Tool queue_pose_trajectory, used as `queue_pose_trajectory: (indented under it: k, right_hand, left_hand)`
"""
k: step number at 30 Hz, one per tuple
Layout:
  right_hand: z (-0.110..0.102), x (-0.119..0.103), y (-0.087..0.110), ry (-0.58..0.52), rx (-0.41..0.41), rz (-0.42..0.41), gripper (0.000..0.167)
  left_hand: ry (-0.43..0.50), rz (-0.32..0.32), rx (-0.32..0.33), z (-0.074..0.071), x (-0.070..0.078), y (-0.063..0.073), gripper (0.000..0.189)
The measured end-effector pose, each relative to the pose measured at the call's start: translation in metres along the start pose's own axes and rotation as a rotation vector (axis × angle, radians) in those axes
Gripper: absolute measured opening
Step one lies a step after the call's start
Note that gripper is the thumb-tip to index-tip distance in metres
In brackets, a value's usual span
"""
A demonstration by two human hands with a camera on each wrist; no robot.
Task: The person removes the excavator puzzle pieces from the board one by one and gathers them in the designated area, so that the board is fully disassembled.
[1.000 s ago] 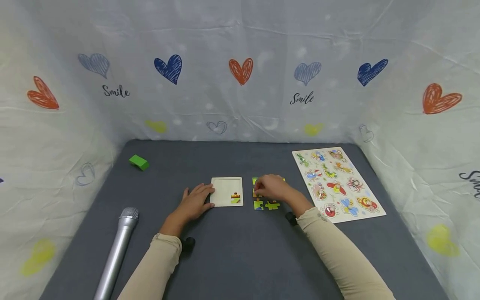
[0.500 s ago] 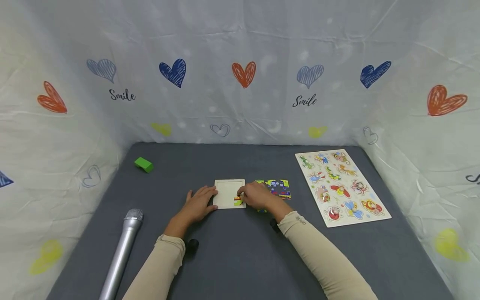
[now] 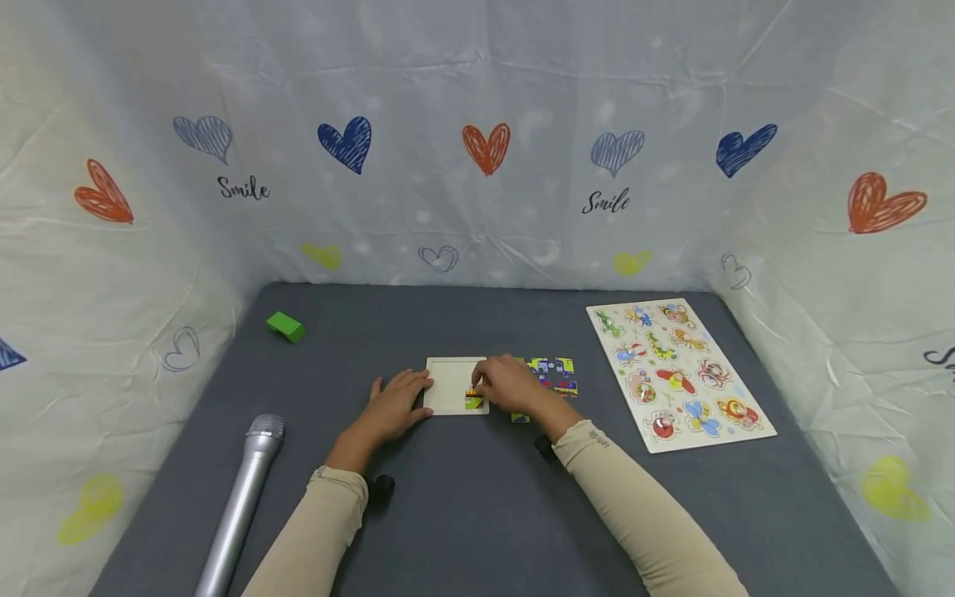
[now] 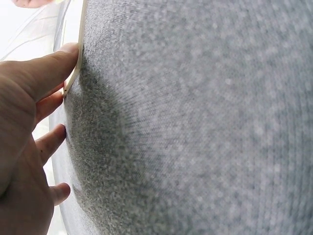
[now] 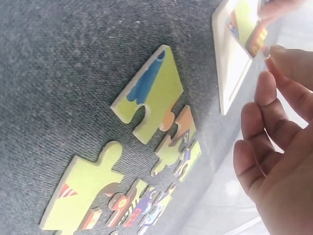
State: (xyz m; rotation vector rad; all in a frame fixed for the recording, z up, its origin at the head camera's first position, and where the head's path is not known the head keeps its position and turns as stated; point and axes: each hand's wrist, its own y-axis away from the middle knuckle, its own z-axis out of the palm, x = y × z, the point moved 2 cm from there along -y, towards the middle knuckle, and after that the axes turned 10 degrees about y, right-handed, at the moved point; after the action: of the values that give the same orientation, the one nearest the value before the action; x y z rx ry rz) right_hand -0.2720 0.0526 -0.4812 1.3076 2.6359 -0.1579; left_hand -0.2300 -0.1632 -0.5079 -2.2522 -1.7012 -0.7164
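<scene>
A square pale puzzle tray (image 3: 448, 388) lies flat on the table, with printed puzzle pieces (image 3: 473, 403) in its lower right corner. Along its left edge, my left hand (image 3: 391, 406) rests with fingers spread; in the left wrist view the thumb (image 4: 68, 55) touches the rim near a corner. My right hand (image 3: 511, 386) is over the tray's right side, thumb and forefinger pinching a small puzzle piece (image 5: 256, 43), mostly hidden by the fingers. Loose jigsaw pieces (image 3: 564, 366) lie right of the tray, partly under that hand; the right wrist view shows a lime-and-blue one (image 5: 164, 83) closest.
A peg puzzle board (image 3: 675, 398) with animal pictures lies at the right. The silver toy microphone (image 3: 240, 497) is at the left front, and a green block (image 3: 287, 327) sits at the back left. Heart-printed cloth (image 3: 537, 207) surrounds the dark table.
My right hand has moved left from the loose pieces to the tray's right side and stays there over the last half second. The left hand keeps its place on the tray edge.
</scene>
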Motion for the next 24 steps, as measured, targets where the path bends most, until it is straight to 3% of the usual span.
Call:
queue_pose_trajectory:
  k: [12, 18, 24]
  right_hand:
    - [-0.011, 0.009, 0.007, -0.161, -0.079, 0.037, 0.011]
    - [-0.040, 0.039, 0.024, -0.264, -0.264, 0.041, 0.017]
    - [-0.057, 0.082, 0.044, -0.241, -0.402, 0.043, 0.024]
  left_hand:
    - [0.008, 0.022, 0.002, 0.003, 0.001, 0.000, 0.056]
    - [0.015, 0.028, 0.006, 0.002, 0.000, 0.000, 0.056]
    - [0.015, 0.019, 0.001, -0.002, 0.002, 0.001, 0.055]
